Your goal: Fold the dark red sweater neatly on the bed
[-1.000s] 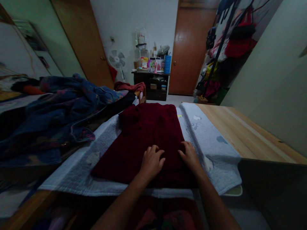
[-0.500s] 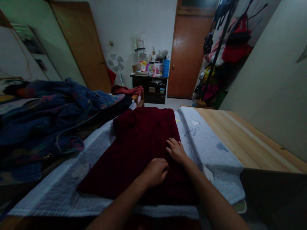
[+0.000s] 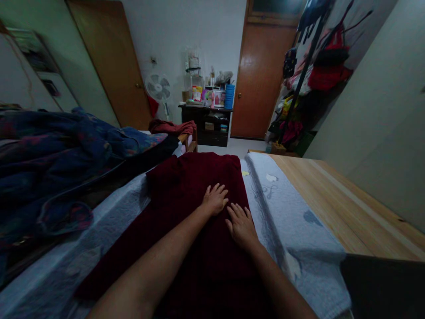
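A dark red garment [image 3: 195,177] lies spread over a light grey-blue patterned blanket [image 3: 275,199], one part of it reaching out toward the lower left. My left hand [image 3: 215,199] rests on the middle of the garment, palm down with its fingers spread. Just to its right and slightly nearer, my right hand [image 3: 241,225] lies flat near the garment's right edge, fingers apart. The two hands are close together, and neither holds anything. My forearms cover part of the garment's near side.
A heap of blue patterned clothing [image 3: 73,150] lies at the left. Bare wooden boards [image 3: 332,195] extend along the right of the blanket. Farther back stand a white fan [image 3: 158,87], a black cabinet [image 3: 204,116] and a wooden door [image 3: 262,75].
My left hand has moved forward over the garment, and its curled fingers have spread out. My right hand has shifted slightly nearer. The camera view has moved a little closer to the blanket.
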{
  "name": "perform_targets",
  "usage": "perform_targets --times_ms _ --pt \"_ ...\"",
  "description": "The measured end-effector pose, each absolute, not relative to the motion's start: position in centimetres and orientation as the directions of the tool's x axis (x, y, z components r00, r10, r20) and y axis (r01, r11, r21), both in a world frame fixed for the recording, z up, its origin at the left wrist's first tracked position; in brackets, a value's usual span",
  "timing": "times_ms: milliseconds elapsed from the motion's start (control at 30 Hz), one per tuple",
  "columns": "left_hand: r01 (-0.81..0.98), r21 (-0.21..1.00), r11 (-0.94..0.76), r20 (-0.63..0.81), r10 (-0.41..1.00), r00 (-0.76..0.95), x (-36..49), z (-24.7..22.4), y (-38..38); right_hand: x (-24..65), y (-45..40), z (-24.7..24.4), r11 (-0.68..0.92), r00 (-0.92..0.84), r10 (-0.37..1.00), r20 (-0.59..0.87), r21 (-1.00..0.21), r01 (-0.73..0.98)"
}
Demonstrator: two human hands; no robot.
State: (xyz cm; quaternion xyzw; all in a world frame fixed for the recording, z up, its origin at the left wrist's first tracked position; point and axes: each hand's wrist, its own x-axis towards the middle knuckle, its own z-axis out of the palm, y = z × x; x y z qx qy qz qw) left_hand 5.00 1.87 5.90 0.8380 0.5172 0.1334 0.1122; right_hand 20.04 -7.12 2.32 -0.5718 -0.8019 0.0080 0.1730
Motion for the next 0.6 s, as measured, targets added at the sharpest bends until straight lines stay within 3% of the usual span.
perform_targets --times_ms 100,267,367,500,600 --pt "0.913 0.185 -0.364 0.060 0.931 0.359 5.5 5.9 3.3 20.0 -7.2 2.3 0.340 -0.280 0.922 0.267 -0.213 0.916" --pt "0.960 0.116 -0.256 0.136 0.961 0.240 7.6 6.7 5.5 19.9 -7.3 2.6 0.321 -0.260 0.938 0.230 -0.285 0.903" --pt "0.947 0.125 -0.296 0.196 0.943 0.269 8.4 6.2 6.6 20.6 -6.7 3.8 0.312 -0.268 0.950 0.163 -0.393 0.865" --pt "0.909 0.169 -0.381 0.209 0.915 0.345 8.2 4.0 7.1 22.4 -4.1 6.7 0.246 -0.289 0.957 0.035 -0.624 0.741" --pt "0.911 0.167 -0.376 0.236 0.913 0.333 7.8 2.6 7.0 23.6 -0.7 8.2 0.176 -0.188 0.980 0.062 -0.711 0.681"
